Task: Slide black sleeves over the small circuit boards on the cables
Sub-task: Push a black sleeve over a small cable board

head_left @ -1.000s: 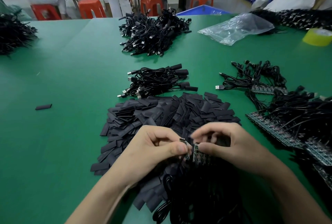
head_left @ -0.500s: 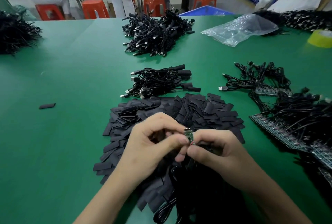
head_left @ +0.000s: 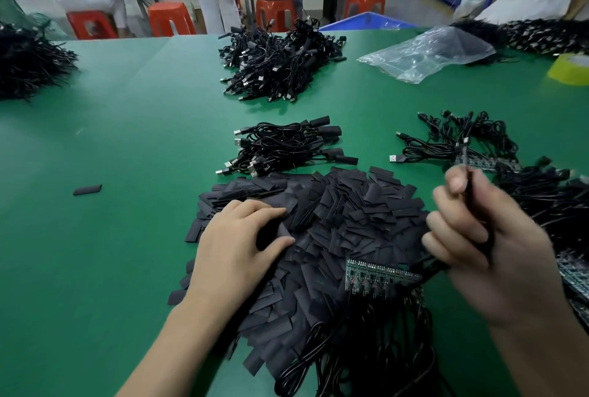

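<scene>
A wide heap of flat black sleeves [head_left: 350, 215] lies on the green table in front of me. My left hand [head_left: 236, 247] rests on the heap's left side, thumb and forefinger pinching one black sleeve [head_left: 271, 232]. My right hand [head_left: 487, 243], blurred, is raised at the right and grips a black cable [head_left: 475, 205] that runs up between its fingers. A strip of small green circuit boards [head_left: 379, 278] with cables hanging from it lies on the heap between my hands.
A small bundle of sleeved cables [head_left: 287, 148] lies behind the heap, a bigger pile [head_left: 280, 59] farther back. Unsleeved cables and board strips [head_left: 478, 148] fill the right side. A plastic bag [head_left: 427, 52], yellow tape [head_left: 570, 68] and a stray sleeve [head_left: 87, 189] lie around.
My hands were together over the heap, holding a small board. They have parted: the left dropped onto the sleeves, the right swung up and right with a cable.
</scene>
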Available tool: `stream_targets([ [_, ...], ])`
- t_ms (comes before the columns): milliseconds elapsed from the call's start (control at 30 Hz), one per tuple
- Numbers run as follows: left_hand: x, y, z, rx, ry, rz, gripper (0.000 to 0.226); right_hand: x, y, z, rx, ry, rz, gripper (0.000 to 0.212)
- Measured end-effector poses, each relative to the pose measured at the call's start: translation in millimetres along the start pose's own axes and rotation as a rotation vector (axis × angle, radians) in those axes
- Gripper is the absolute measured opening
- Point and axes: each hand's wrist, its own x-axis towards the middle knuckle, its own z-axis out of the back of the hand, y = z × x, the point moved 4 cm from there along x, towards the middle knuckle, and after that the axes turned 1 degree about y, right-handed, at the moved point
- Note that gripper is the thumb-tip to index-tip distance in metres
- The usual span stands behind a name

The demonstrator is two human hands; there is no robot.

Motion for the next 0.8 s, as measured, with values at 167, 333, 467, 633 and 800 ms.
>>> stream_targets([
  [167, -2, -4, 4, 0.006, -0.098, -0.032, 0.023, -1, 19, 1, -0.670, -0.179, 0.257, 0.025],
  [333, 1, 5, 8, -0.519, -0.122, 0.137, 0.018, -4, -26, -25, -1.261, -0.037, 0.155, 0.023],
  [467, -3, -14, 0, -1.041, 0.010, 0.284, 0.015, -9, -49, -32, -1.173, 0.010, 0.073, 0.019],
  [633, -10, -31, -13, -1.271, 0.125, 0.305, 0.017, -6, -57, -24, -0.979, -0.034, -0.030, 0.014],
  [800, -10, -33, -14, -1.058, 0.093, 0.146, 0.011, -5, -61, -18, -0.901, -0.002, -0.121, 0.010],
])
